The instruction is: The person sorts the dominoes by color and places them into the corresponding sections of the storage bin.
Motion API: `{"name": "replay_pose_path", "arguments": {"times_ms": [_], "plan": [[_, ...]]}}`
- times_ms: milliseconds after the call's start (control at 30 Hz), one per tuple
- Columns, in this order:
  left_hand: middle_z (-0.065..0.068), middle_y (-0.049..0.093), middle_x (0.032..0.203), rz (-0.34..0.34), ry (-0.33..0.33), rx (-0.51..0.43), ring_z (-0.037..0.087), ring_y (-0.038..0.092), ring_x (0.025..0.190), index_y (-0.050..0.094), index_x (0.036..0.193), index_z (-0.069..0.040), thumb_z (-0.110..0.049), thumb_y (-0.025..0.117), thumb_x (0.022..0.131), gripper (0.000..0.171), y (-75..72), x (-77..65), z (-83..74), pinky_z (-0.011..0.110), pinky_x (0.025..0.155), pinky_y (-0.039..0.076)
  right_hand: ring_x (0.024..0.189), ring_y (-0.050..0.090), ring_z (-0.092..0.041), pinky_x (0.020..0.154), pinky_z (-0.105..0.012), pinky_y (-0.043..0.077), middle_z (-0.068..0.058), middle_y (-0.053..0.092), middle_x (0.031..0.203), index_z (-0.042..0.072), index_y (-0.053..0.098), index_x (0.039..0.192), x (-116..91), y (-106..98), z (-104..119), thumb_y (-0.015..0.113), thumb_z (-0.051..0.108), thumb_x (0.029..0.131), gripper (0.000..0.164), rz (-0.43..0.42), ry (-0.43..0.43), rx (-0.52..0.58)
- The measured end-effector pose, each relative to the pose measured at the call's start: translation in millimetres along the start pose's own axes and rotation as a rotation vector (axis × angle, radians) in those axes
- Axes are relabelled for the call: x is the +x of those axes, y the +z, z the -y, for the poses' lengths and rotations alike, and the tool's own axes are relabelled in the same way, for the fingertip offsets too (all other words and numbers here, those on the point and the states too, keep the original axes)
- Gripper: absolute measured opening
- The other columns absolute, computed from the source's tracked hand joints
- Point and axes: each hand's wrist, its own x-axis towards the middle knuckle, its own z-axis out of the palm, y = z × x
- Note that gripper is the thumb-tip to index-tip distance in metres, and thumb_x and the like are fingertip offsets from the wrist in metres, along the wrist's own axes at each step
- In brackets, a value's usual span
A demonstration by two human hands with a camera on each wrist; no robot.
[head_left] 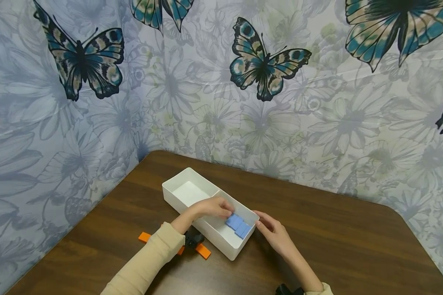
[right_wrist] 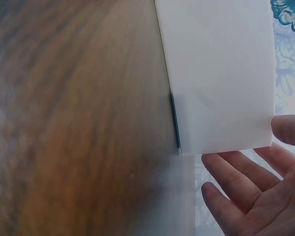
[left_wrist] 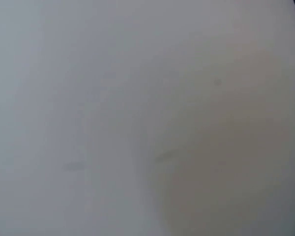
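A long white box (head_left: 215, 237) with a divider lies at an angle on the table. Several flat blue tiles (head_left: 240, 225) lie side by side at the right end of its nearer compartment. My left hand (head_left: 215, 207) reaches over the near wall into that compartment, fingers curled, its fingertips pinching at the edge of a blue tile. My right hand (head_left: 277, 235) holds the box's right corner, with the thumb at the rim (right_wrist: 272, 130) and the fingers (right_wrist: 231, 172) along the adjoining side. The left wrist view shows only a blurred pale surface.
Orange tiles (head_left: 203, 251) lie on the brown wooden table (head_left: 336, 237) on the near side of the box, partly hidden by the left sleeve (head_left: 151, 256). The box's far-left compartment (head_left: 192, 192) holds nothing. A butterfly-patterned curtain (head_left: 206, 119) stands behind the table.
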Motion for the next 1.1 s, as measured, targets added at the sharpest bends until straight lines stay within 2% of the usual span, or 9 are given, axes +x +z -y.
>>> {"name": "replay_pose_path", "arguments": {"times_ms": [100,233,500,633,700,767,833,967,1100], "plan": [[0.016,0.065,0.103,-0.019,0.031,0.09,0.01,0.057,0.083,0.063,0.109,0.012,0.0,0.055,0.091,0.023,-0.2,-2.7,-0.3,0.023,0.077,0.048,0.105,0.057,-0.023,0.086,-0.038,0.045,-0.012,0.062,0.115,0.007,0.056,0.129,-0.2,0.9,-1.0,0.058,0.017,0.094,0.036,0.01,0.001,-0.003],[0.008,0.063,0.077,-0.068,0.009,0.178,0.008,0.05,0.066,0.067,0.095,0.008,-0.001,0.055,0.091,0.015,0.3,-4.3,-4.3,0.019,0.063,0.045,0.106,0.057,-0.024,0.087,-0.039,0.045,-0.011,0.062,0.115,0.007,0.057,0.128,-0.3,1.4,-0.8,0.058,0.016,0.094,0.036,0.003,-0.001,-0.003],[0.011,0.065,0.082,-0.025,-0.032,0.051,0.012,0.06,0.071,0.063,0.105,0.014,0.002,0.055,0.091,0.02,1.3,-2.7,-7.1,0.022,0.067,0.052,0.106,0.057,-0.022,0.089,-0.041,0.043,-0.009,0.062,0.116,0.01,0.058,0.127,-0.8,0.1,1.7,0.058,0.016,0.094,0.034,-0.002,0.003,-0.01],[0.01,0.063,0.08,-0.031,0.026,0.136,0.008,0.05,0.066,0.064,0.105,0.012,0.0,0.055,0.091,0.021,0.5,-3.8,-7.1,0.018,0.062,0.045,0.106,0.057,-0.022,0.09,-0.04,0.043,-0.008,0.063,0.115,0.011,0.059,0.127,-0.9,-0.8,1.0,0.058,0.017,0.094,0.033,-0.003,0.007,-0.015],[0.009,0.064,0.082,-0.054,0.041,0.188,0.008,0.052,0.067,0.064,0.11,0.009,-0.003,0.055,0.092,0.023,1.0,-5.5,-9.7,0.02,0.062,0.044,0.105,0.057,-0.021,0.09,-0.039,0.043,-0.008,0.063,0.114,0.011,0.059,0.127,-0.9,-1.0,0.6,0.058,0.018,0.094,0.033,0.001,0.008,-0.016],[0.011,0.067,0.088,-0.065,0.048,0.179,0.011,0.06,0.073,0.061,0.115,0.01,-0.005,0.054,0.093,0.027,2.6,-7.2,-13.3,0.022,0.066,0.049,0.105,0.057,-0.021,0.089,-0.039,0.043,-0.008,0.063,0.114,0.011,0.059,0.127,-0.9,-1.2,0.5,0.058,0.018,0.094,0.034,0.003,0.007,-0.016],[0.014,0.068,0.088,-0.034,0.038,0.082,0.018,0.065,0.078,0.06,0.114,0.011,-0.006,0.053,0.095,0.027,5.5,-7.7,-16.7,0.026,0.069,0.053,0.104,0.057,-0.021,0.089,-0.039,0.044,-0.008,0.063,0.114,0.011,0.059,0.127,-0.5,-1.3,0.5,0.058,0.017,0.094,0.034,0.003,0.005,-0.014],[0.017,0.068,0.081,0.11,0.007,-0.133,0.025,0.068,0.076,0.062,0.107,0.012,-0.007,0.051,0.096,0.024,12.4,-5.9,-18.0,0.032,0.068,0.055,0.102,0.058,-0.022,0.085,-0.04,0.045,-0.009,0.063,0.112,0.01,0.058,0.127,0.3,-1.7,0.0,0.058,0.017,0.094,0.034,-0.001,-0.005,-0.015],[0.018,0.068,0.086,0.221,-0.027,-0.161,0.024,0.067,0.08,0.064,0.103,0.011,-0.009,0.049,0.097,0.025,16.9,-3.7,-14.4,0.032,0.071,0.054,0.101,0.058,-0.022,0.085,-0.04,0.045,-0.009,0.064,0.112,0.009,0.058,0.128,1.2,-1.7,-0.7,0.058,0.016,0.094,0.035,0.004,-0.012,-0.013]]}}
